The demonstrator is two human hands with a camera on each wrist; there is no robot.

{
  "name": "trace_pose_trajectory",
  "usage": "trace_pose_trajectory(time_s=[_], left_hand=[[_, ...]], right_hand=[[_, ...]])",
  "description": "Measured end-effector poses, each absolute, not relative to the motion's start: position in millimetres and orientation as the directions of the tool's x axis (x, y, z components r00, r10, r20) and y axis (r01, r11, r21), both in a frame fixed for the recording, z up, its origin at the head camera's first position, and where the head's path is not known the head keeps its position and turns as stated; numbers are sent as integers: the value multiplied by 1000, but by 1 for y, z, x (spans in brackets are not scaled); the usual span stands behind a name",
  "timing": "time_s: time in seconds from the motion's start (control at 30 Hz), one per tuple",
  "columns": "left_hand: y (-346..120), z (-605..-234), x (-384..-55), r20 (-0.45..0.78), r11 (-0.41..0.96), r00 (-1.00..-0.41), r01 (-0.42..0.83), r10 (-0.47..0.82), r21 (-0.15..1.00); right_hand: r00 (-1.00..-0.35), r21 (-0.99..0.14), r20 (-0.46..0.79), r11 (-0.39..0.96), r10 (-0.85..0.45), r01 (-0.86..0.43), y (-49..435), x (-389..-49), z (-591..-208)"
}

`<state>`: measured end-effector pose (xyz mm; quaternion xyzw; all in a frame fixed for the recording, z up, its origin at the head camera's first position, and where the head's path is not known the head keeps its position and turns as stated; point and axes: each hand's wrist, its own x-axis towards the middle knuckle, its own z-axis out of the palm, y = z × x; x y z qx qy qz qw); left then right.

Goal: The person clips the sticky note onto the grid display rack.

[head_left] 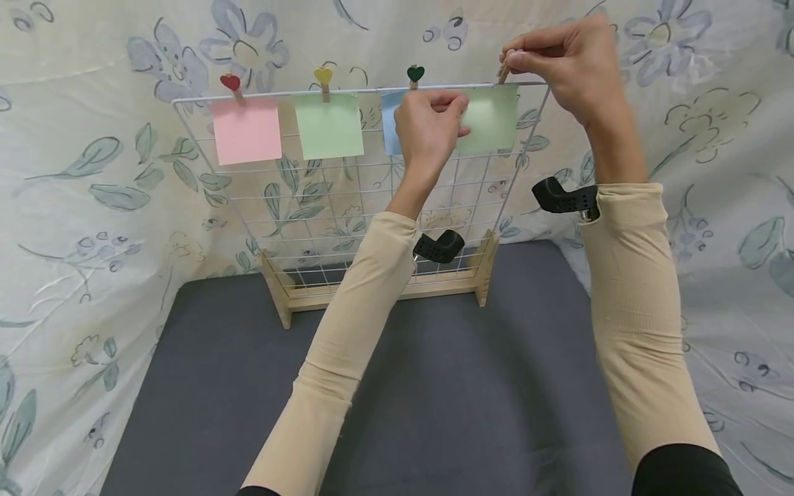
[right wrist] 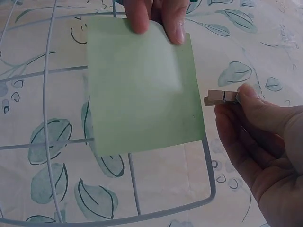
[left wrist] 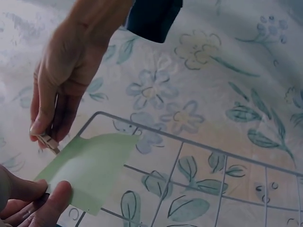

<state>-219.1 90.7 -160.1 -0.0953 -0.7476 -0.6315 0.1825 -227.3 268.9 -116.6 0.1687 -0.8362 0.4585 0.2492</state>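
My left hand [head_left: 430, 127] pinches the left edge of a green paper note [head_left: 490, 118], holding it against the upper right of a white wire grid [head_left: 446, 182]. In the right wrist view the whole green note [right wrist: 142, 90] shows, flat over the wires. Between thumb and fingers, my right hand [head_left: 579, 69] pinches a small wooden clothespin [right wrist: 221, 97]. The clothespin's tip is close to the note's top edge at the grid's top bar; whether they touch I cannot tell. Behind my left hand, a blue note [head_left: 391, 124] is partly hidden.
A wooden stand [head_left: 279, 296] bears the grid on a dark grey tabletop [head_left: 434, 399]. Heart-topped clothespins hold a pink note [head_left: 247, 131], another green note [head_left: 329, 126] and the blue one on the top bar. Floral cloth [head_left: 93, 227] hangs behind.
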Motion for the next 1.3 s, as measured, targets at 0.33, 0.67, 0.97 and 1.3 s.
trace_pose_trajectory(time_s=[0.33, 0.67, 0.97, 1.3], left_hand=[[93, -160, -228, 345, 139, -935, 332, -77, 933], [93, -163, -231, 324, 49, -945, 322, -49, 945], [92, -164, -232, 346, 9, -937, 346, -51, 938], [86, -168, -228, 325, -23, -946, 325, -10, 945]], right_hand=[[-823, -657, 562, 561, -81, -504, 267, -232, -120], [-849, -633, 519, 622, -101, -461, 264, -238, -124], [-851, -656, 517, 596, -92, -463, 264, -236, -125], [-732, -689, 677, 418, 77, -592, 268, -229, -144]])
